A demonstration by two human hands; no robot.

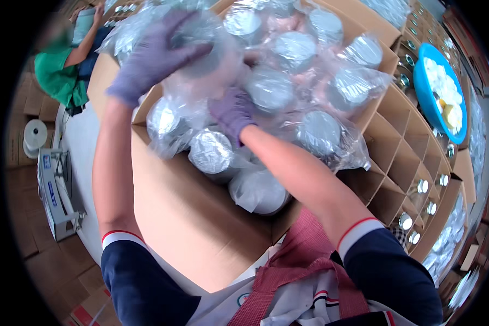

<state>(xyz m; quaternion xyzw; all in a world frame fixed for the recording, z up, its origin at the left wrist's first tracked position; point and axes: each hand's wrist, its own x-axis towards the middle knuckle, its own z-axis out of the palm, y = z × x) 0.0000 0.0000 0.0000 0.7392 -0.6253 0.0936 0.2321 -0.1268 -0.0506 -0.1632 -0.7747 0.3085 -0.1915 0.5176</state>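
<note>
My left hand point(158, 54), in a purple glove, is curled around the grey end of a plastic-wrapped jar point(207, 61) with a pinkish side. Motion smears that jar. Lower and to the right, my right hand point(233, 113), gloved alike, reaches in among the wrapped jars beside it. Its fingertips are hidden by clear film, so its grip does not show. Several more wrapped jars point(270, 89) with round grey ends stand close together in a large cardboard box point(201, 209) in front of me. Loose clear plastic covers most of them.
To the right lies a cardboard divider grid point(391, 141), with silver-capped bottles point(405, 220) in some cells. A blue basin point(422, 92) of white pieces rests beyond it. At left are a platform scale point(57, 190), a white roll point(35, 136) and a person in green point(57, 76).
</note>
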